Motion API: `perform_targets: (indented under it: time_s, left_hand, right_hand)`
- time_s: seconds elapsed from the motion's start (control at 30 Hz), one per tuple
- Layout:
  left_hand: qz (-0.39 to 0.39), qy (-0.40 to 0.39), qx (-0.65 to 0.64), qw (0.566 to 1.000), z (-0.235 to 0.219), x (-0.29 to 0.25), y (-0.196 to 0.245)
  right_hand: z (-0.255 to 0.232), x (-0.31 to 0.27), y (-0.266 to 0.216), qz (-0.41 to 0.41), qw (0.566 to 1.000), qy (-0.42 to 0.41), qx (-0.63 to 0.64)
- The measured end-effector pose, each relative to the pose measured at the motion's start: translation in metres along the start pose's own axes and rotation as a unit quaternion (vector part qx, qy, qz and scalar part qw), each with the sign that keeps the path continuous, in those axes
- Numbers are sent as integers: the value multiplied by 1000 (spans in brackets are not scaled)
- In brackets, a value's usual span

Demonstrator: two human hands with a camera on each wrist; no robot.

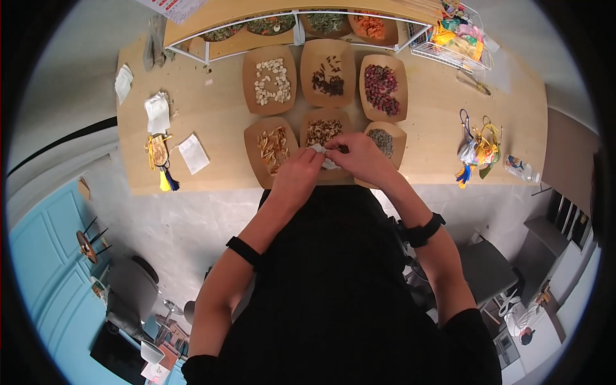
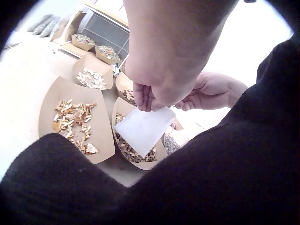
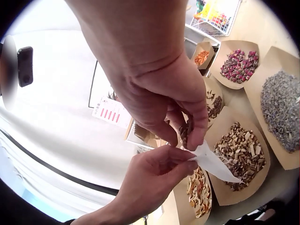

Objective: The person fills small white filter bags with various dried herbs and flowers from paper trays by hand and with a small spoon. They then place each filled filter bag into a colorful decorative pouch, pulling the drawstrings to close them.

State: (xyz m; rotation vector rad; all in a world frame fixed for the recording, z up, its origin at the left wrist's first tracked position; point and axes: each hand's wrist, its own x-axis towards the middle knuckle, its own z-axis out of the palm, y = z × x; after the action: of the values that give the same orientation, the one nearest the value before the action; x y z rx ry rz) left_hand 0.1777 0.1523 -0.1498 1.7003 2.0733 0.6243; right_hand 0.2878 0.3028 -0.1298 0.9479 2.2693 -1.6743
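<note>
My left hand (image 1: 299, 172) pinches the top edge of a small white cloth-like pouch (image 2: 144, 130), which hangs over the tray of chopped brown herb pieces (image 3: 241, 150). Between the curled fingers of my right hand (image 1: 366, 156) are some dark brown dried pieces (image 3: 186, 135), seen in the right wrist view right at the pouch's mouth. To the left is a tray of pale, orange-edged dried slices (image 2: 75, 119). A tray of grey-purple dried buds (image 3: 282, 110) stands on the right.
Behind stand trays of white pieces (image 1: 272, 81), dark clove-like bits (image 1: 328, 81) and rosebuds (image 1: 382, 90). A rack (image 1: 298, 27) shelters more trays. White pouches (image 1: 194, 154) and a tasselled sachet (image 1: 158, 152) lie left; sachets (image 1: 478, 152) and a bottle (image 1: 521, 169) lie right.
</note>
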Motion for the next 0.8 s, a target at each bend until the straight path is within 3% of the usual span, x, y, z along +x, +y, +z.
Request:
perform_targets:
  time_s: [0.43, 0.5, 0.73, 0.8]
  left_hand:
    - [1, 6, 3, 1000, 2, -2, -3]
    - [-1, 8, -2, 1000, 2, -2, -3]
    - [-5, 6, -7, 1000, 2, -3, -5]
    - [-15, -6, -8, 1000, 0, -5, -4]
  right_hand:
    - [3, -6, -4, 27, 999, -36, 31]
    - [4, -7, -7, 31, 996, -26, 86]
    - [1, -8, -8, 27, 997, -44, 50]
    - [-5, -8, -5, 50, 982, 20, 179]
